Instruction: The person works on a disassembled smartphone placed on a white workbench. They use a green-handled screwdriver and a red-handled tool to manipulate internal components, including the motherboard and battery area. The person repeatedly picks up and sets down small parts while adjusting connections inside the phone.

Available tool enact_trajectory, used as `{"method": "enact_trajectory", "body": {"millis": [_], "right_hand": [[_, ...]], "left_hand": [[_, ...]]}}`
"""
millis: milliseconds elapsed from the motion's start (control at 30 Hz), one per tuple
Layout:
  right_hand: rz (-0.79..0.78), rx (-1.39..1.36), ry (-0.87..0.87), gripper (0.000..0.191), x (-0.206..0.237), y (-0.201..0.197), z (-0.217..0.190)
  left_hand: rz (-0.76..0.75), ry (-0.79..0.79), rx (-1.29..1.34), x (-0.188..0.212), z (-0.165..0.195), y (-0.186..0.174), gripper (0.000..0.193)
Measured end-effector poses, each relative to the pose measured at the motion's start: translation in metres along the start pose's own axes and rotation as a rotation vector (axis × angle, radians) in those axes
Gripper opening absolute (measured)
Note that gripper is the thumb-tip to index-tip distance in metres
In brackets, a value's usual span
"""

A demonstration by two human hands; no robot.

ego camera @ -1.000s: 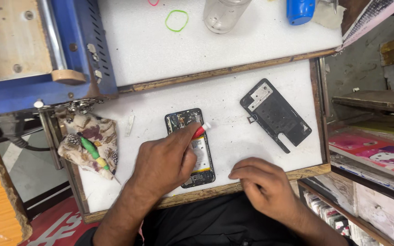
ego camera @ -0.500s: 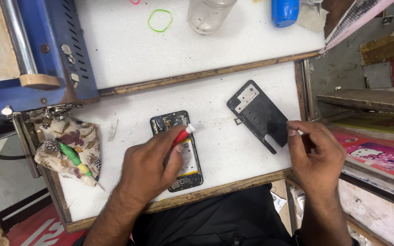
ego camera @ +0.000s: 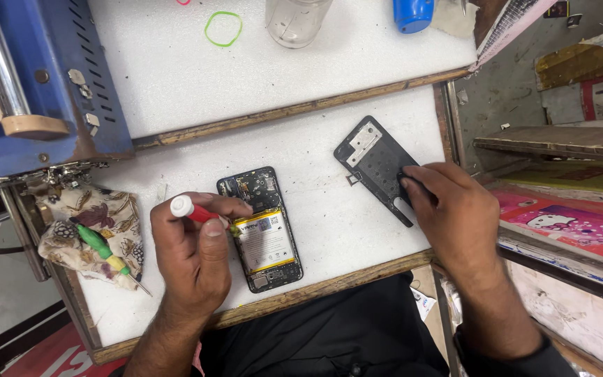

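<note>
The left hand holds a red-handled screwdriver in a closed grip, thumb and fingers wrapped round the handle, its white cap pointing left. Its tip is hidden behind the fingers at the left edge of the opened phone. Half a second ago the handle pointed up and to the right over the phone; now it lies nearly level and the hand has drawn off to the phone's left side. The phone lies flat near the front of the white desk, back cover off, yellow-edged battery showing.

The right hand has moved too. A second ago it rested near the desk's front edge, then came to the lower right end of the black back panel; now its fingertips press on that end of the panel. Its fingers are curled, but I cannot tell whether they pinch the panel or only touch it. The panel lies flat, well apart from the phone.

At the left, a green-handled screwdriver lies on a patterned cloth. Farther back are a green rubber band and a clear jar.
</note>
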State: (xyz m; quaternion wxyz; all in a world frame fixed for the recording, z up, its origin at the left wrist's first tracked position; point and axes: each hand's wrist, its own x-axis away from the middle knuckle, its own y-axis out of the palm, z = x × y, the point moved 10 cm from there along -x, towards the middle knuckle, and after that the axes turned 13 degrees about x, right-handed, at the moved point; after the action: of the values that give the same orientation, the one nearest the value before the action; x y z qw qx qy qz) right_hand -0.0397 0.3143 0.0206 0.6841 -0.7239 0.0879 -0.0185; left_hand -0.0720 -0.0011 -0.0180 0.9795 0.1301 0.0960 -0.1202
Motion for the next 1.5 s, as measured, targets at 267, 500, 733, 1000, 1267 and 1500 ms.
{"method": "enact_trajectory", "body": {"millis": [267,500,733,1000,1267,1500], "right_hand": [[-0.107,0.337,-0.259,0.011,-0.017,-0.002,-0.03],[-0.114,0.303,-0.254,0.012,-0.014,0.012,-0.007],[-0.147,-0.316,-0.063,0.022,0.028,0.063,0.028],[-0.178,-0.741,-0.3,0.003,0.059,0.064,-0.073],[-0.164,-0.805,-0.441,0.015,0.054,0.043,-0.119],[-0.168,-0.74,-0.414,0.018,0.053,0.037,-0.121]], "left_hand": [[0.055,0.017,0.001,-0.004,0.009,0.001,0.024],[0.176,0.08,0.002,0.01,0.024,-0.014,0.027],[0.32,0.129,-0.135,0.036,0.042,-0.039,0.035],[0.266,0.138,0.001,0.042,0.041,-0.025,0.048],[-0.068,0.217,-0.107,0.044,0.04,0.047,0.059],[-0.091,0.214,-0.231,0.046,0.048,0.048,0.06]]}}
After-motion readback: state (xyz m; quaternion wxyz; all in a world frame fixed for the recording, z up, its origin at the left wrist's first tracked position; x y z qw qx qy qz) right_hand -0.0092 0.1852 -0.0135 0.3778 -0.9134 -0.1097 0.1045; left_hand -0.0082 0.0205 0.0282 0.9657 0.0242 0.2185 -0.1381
